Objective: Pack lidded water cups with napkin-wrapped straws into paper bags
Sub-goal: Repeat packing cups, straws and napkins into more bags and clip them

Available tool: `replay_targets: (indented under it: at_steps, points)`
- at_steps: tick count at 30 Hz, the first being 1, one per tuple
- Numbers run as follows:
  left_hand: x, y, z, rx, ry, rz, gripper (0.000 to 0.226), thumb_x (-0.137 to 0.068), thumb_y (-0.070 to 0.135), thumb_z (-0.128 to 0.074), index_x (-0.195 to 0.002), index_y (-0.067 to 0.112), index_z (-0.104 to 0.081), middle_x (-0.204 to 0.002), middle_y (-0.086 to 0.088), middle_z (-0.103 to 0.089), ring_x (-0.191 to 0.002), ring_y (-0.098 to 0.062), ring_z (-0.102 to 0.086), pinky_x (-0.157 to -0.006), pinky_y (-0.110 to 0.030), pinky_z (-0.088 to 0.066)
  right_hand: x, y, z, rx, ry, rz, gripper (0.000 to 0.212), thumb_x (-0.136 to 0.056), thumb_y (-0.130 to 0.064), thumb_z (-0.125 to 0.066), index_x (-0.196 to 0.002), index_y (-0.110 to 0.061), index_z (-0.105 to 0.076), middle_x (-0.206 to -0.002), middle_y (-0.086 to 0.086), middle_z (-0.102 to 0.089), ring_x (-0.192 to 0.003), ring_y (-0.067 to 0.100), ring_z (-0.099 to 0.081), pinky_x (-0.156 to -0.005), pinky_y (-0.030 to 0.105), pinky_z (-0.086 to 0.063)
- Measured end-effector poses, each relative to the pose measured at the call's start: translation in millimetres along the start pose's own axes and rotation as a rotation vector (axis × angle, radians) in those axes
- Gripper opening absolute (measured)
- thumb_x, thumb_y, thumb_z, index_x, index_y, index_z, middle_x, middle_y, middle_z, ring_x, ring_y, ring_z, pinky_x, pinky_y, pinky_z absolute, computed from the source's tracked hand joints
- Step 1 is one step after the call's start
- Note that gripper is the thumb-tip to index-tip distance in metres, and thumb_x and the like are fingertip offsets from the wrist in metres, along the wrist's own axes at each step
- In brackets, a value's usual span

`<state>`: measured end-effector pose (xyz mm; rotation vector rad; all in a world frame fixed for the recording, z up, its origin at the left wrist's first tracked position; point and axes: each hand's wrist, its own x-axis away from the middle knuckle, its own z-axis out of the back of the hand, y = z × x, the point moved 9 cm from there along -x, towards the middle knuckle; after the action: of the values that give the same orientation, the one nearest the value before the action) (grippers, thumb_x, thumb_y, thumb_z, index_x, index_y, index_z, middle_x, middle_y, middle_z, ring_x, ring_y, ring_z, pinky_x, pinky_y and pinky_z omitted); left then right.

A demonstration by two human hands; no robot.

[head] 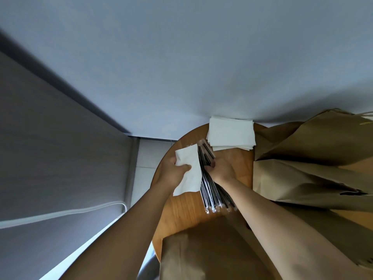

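Note:
My left hand [173, 170] holds a single white napkin [189, 172] over the left part of the round wooden table [181, 211], thumb on top of the sheet. My right hand [219, 168] reaches into a bundle of black straws in clear wrappers [214, 190] lying on the table, its fingertips curled round the straws near the upper end. A stack of white napkins [231, 133] lies at the table's far edge. No cup is in view.
Brown paper bags [306, 158] are piled across the right side of the table. Another brown bag [203, 255] stands at the near edge between my forearms. A pale wall rises behind the table, with tiled floor and a white cable at the left.

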<state>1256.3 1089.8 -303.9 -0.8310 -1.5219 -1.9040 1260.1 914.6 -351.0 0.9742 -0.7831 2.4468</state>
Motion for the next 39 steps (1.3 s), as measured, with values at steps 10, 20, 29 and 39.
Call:
replay_targets:
  at_steps: [10, 20, 29, 39]
  points:
    - [-0.1, -8.8, 2.3, -0.014, 0.009, 0.029, 0.037, -0.089, 0.012, -0.064, -0.125, 0.007, -0.054, -0.106, -0.001, -0.056, -0.090, -0.014, -0.053, -0.064, -0.021, -0.045, 1.5, -7.2, -2.6, 0.096, 0.009, -0.003, 0.014, -0.089, -0.014, -0.048, -0.076, -0.010, -0.053, -0.070, 0.003, -0.054, -0.065, 0.020, -0.056, -0.048, 0.023, -0.036]
    - [39.7, 19.2, -5.8, 0.081, 0.006, -0.059, 0.025, -0.088, 0.007, -0.064, -0.112, 0.007, -0.060, -0.103, -0.008, -0.064, -0.093, -0.021, -0.061, -0.083, -0.032, -0.050, 89.8, -50.6, 36.5, -0.254, 0.098, 0.360, 0.012, -0.090, -0.009, -0.058, -0.093, -0.002, -0.067, -0.084, 0.014, -0.066, -0.077, 0.024, -0.062, -0.069, 0.034, -0.049]
    - [134.9, 67.1, -23.9, 0.140, 0.012, -0.329, 0.013, -0.077, 0.020, -0.077, -0.077, 0.028, -0.067, -0.081, 0.012, -0.070, -0.082, -0.014, -0.067, -0.081, -0.032, -0.053, 191.8, -55.0, 86.7, -0.136, 0.273, 0.543, 0.019, -0.095, -0.015, -0.054, -0.113, -0.011, -0.057, -0.094, -0.002, -0.060, -0.088, 0.015, -0.057, -0.062, 0.008, -0.037]
    - [244.2, 90.8, -27.9, 0.110, 0.090, -0.560, 0.005, -0.089, 0.008, -0.063, -0.092, 0.012, -0.061, -0.085, -0.003, -0.066, -0.082, -0.021, -0.062, -0.074, -0.030, -0.051, 287.0, -47.7, 127.3, -0.144, 0.433, 0.702, 0.029, -0.092, -0.026, -0.060, -0.115, -0.008, -0.057, -0.099, 0.007, -0.064, -0.092, 0.020, -0.059, -0.080, 0.027, -0.047]
